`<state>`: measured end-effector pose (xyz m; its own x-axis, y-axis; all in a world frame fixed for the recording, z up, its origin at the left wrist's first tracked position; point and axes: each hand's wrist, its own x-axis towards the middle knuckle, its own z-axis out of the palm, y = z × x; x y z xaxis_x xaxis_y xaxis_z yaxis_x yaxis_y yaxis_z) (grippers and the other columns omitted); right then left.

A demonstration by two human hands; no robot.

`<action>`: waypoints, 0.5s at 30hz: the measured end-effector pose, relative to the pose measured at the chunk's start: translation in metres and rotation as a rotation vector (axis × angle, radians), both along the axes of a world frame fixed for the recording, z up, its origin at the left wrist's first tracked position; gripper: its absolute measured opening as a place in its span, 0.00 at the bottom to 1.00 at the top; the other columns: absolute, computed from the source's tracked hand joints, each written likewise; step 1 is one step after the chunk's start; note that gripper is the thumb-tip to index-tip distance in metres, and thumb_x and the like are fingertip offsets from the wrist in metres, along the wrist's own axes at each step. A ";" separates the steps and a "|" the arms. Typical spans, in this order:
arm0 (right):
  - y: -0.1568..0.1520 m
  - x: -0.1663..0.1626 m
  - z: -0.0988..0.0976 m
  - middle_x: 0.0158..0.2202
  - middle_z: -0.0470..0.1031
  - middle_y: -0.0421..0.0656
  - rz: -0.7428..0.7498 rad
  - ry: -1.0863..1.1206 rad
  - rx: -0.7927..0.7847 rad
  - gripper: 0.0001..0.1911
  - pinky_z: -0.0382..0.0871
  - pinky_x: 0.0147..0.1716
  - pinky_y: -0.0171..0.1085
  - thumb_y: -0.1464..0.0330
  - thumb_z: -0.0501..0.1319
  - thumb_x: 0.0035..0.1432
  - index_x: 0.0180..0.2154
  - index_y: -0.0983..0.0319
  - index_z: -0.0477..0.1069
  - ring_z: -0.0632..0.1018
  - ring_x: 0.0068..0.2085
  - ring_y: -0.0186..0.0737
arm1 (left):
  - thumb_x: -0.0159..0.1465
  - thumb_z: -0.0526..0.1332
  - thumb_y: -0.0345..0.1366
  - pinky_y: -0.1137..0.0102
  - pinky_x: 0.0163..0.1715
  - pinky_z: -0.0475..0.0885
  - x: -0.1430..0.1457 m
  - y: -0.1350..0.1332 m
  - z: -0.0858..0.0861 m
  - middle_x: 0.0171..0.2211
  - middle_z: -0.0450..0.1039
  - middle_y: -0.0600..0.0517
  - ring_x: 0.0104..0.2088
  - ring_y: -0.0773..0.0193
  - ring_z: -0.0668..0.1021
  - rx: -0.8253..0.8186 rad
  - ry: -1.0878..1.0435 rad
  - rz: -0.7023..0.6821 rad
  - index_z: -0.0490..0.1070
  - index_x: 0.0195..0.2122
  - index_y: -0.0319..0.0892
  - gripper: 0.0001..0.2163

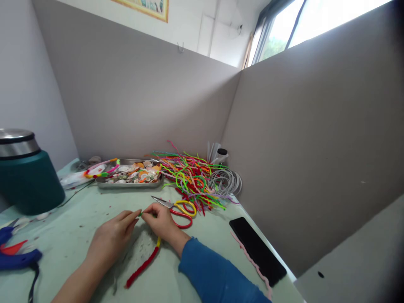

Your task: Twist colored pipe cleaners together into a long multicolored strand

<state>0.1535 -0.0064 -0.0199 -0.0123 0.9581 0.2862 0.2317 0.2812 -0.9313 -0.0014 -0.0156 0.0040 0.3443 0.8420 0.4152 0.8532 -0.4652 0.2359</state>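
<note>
My left hand (110, 235) and my right hand (161, 223) meet fingertip to fingertip above the table, both pinched on a small green bit of pipe cleaner (140, 214). Below my right hand, a fuzzy pipe cleaner strand (143, 267), yellow at the top and red lower down, curves toward the table; its join with the green bit is hidden by my fingers. Just behind my right hand lie scissors (182, 213) with one yellow and one red handle loop, blades pointing left.
A metal tray (129, 185) of buttons lies at the back, beside a heap of coloured pipe cleaners (189, 176) and a grey wire coil (227, 182). At left are a teal bottle (31, 181) and a blue glue gun (19, 260); at right, a black phone (257, 250).
</note>
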 end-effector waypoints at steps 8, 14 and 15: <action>-0.007 0.001 0.007 0.25 0.71 0.37 0.042 -0.072 0.021 0.05 0.62 0.27 0.29 0.69 0.58 0.49 0.30 0.62 0.71 0.70 0.27 0.31 | 0.62 0.47 0.38 0.74 0.23 0.57 0.009 -0.011 0.014 0.37 0.73 0.50 0.29 0.65 0.74 -0.069 0.150 0.105 0.72 0.39 0.48 0.14; -0.005 0.002 0.004 0.26 0.71 0.38 0.055 -0.079 0.049 0.05 0.63 0.29 0.31 0.69 0.57 0.50 0.30 0.63 0.71 0.70 0.29 0.32 | 0.60 0.49 0.37 0.73 0.28 0.59 0.010 -0.003 0.025 0.35 0.73 0.49 0.33 0.63 0.74 -0.191 0.087 0.040 0.71 0.35 0.44 0.11; -0.004 0.002 0.003 0.26 0.71 0.38 0.057 -0.071 0.048 0.05 0.63 0.29 0.31 0.69 0.58 0.50 0.30 0.63 0.71 0.70 0.29 0.33 | 0.60 0.50 0.36 0.73 0.29 0.59 0.009 -0.001 0.025 0.34 0.74 0.49 0.33 0.63 0.74 -0.215 0.060 0.028 0.70 0.34 0.43 0.10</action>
<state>0.1557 -0.0105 -0.0172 -0.0881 0.9405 0.3283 0.2788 0.3397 -0.8983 0.0074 -0.0161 0.0293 0.3379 0.9186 0.2048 0.8808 -0.3854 0.2753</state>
